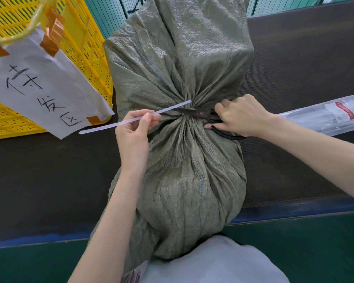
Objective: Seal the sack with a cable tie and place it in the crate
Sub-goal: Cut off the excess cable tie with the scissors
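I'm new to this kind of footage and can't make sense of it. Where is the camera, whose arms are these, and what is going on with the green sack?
The single picture comes from a camera worn on a person's head, looking down at their own bare arms. A green woven sack lies on a dark work surface, its neck bunched together. The left hand pinches the long free tail of a pale cable tie looped round that neck. The right hand holds black scissors at the neck, seemingly to trim the tail. A yellow crate with a handwritten paper sign stands at the left.
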{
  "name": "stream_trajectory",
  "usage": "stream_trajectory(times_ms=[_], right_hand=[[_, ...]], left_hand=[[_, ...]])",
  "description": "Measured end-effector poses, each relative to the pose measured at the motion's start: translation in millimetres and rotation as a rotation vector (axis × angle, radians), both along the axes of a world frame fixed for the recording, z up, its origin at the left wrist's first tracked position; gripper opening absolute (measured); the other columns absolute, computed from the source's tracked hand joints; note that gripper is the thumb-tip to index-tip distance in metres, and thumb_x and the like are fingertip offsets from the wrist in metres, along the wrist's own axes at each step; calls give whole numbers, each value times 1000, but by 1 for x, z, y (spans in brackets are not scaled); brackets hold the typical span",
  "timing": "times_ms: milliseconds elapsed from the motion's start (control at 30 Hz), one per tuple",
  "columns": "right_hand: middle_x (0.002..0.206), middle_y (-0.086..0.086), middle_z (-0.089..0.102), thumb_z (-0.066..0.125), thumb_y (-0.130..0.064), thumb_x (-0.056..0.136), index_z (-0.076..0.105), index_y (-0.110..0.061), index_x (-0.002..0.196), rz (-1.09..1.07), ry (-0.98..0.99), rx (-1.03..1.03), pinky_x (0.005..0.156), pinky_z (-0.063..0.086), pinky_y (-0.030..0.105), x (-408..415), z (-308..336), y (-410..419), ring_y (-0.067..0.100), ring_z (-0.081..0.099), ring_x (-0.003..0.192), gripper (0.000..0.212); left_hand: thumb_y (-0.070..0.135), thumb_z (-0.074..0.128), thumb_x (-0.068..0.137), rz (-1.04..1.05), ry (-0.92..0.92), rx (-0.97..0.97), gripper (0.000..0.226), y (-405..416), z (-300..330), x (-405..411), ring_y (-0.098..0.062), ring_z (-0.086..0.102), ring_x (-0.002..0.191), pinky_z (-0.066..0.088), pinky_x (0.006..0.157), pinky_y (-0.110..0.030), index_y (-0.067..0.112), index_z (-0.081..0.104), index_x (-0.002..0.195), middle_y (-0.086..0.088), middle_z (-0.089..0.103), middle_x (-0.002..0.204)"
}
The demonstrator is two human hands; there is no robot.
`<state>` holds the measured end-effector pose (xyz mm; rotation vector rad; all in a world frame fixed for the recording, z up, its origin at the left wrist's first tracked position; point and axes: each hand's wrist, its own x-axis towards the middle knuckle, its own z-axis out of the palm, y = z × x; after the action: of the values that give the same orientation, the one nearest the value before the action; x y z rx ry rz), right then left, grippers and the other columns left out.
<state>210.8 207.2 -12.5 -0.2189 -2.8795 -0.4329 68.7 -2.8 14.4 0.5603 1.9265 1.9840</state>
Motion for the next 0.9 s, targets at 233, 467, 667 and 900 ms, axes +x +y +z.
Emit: stream_trajectory(times_ms=[233,467,667,900], right_hand=[[53,7,55,38,-60,90,47,-8,67,-83,123,-83,39,24,23,17,-19,-11,27,56,40,57],[52,7,52,47,-60,87,39,-12,66,-361,222,-269,40,29,27,65,-49,-25,31,56,41,53],[61,18,62,52,-56,86,48,-5,68,-720,208,-385,49,37,31,108,-69,-38,39,62,53,55],[89,29,66,54,-47,89,53,2,86,-1058,197,-533,64,43,43,120,-84,-48,48,63,84,49]], left_hand=[[7,51,94,33,-120,51,21,-8,-11,1,-8,64,74,50,72,-18,17,64,81,1,69,79],[10,51,96,-7,-216,50,18,-12,-23,17,-5,60,69,48,70,-18,15,64,84,3,68,76],[9,51,96,-75,-225,37,19,-8,-27,34,-5,61,67,49,68,-17,16,64,83,7,69,69],[10,52,95,-145,-210,-2,18,-1,-32,51,-5,61,67,47,69,-18,16,64,84,6,70,71]])
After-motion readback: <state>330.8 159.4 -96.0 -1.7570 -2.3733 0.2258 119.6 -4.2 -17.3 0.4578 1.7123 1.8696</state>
